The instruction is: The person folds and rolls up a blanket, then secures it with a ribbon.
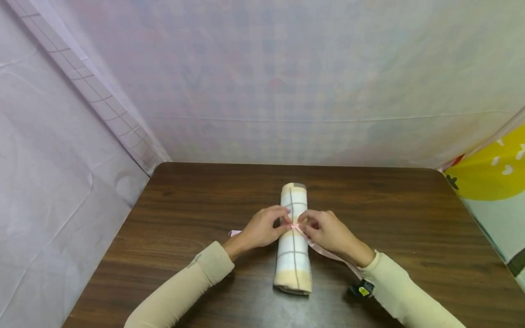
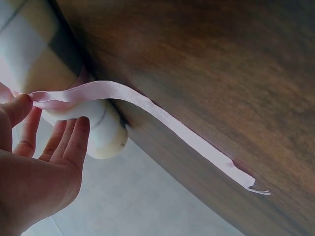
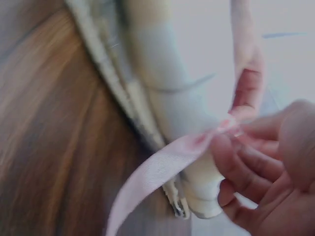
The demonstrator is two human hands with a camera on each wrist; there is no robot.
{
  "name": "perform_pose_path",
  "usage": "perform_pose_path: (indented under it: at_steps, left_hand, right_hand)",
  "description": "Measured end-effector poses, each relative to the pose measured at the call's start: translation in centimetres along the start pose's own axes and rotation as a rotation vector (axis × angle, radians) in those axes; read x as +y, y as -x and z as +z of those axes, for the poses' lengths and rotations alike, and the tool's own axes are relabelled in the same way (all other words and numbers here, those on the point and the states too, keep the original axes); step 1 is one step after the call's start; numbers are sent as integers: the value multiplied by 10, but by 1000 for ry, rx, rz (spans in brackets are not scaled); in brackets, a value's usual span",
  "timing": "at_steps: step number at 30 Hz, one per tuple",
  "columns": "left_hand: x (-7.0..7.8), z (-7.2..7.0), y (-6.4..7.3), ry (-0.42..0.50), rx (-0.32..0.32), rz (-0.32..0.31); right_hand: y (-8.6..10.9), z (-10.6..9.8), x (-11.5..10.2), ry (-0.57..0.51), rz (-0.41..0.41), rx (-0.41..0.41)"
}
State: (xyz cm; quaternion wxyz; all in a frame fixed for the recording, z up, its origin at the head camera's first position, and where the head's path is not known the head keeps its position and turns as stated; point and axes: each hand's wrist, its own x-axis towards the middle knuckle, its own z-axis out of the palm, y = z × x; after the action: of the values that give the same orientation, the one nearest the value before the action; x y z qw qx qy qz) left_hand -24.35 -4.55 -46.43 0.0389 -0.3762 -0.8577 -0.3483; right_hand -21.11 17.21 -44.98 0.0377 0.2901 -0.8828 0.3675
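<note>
A rolled cloth (image 1: 293,262), white and cream with thin grey lines, lies lengthwise on the table. A pink ribbon (image 1: 328,254) wraps round its middle, and its two parts meet on top. My left hand (image 1: 266,226) pinches the ribbon between thumb and forefinger at the left of that crossing; in the left wrist view its tail (image 2: 197,147) trails over the wood to a frayed end. From the other side my right hand (image 1: 328,231) pinches the ribbon close to the same spot. In the right wrist view a wide ribbon length (image 3: 157,169) hangs down from those fingertips.
The dark wooden table (image 1: 197,196) has rounded far corners. Behind it hangs a pale checked curtain (image 1: 287,91), with white sheeting (image 1: 49,182) on the left. A yellow printed cloth (image 1: 488,168) shows at the right edge. A small black device (image 1: 362,289) sits at the right wrist.
</note>
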Motion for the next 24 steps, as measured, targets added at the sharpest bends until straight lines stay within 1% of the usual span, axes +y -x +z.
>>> perform_pose_path:
  at_steps: [2, 4, 9, 13, 16, 20, 22, 24]
  left_hand:
    - [0, 0, 0, 4, -5, -8]
    - [0, 0, 0, 11, -11, -17]
    - [0, 0, 0, 9, -12, -16]
    - [1, -1, 0, 4, -10, -15]
    - [2, 0, 0, -2, -15, -14]
    - [2, 0, 0, -3, -14, -11]
    - [2, 0, 0, -2, -9, -11]
    - [2, 0, 0, -2, -7, -12]
  right_hand:
    - [0, -3, 0, -62, 92, -33]
    - [0, -4, 1, -96, 153, -61]
    - [-1, -3, 1, -138, 219, -75]
    - [-3, -1, 1, -158, 248, -107]
    - [-4, -1, 3, -131, 222, -103]
    - [-6, -2, 3, -71, 161, -21]
    - [-7, -2, 2, -58, 152, 15]
    - [-8, -3, 0, -69, 155, 28]
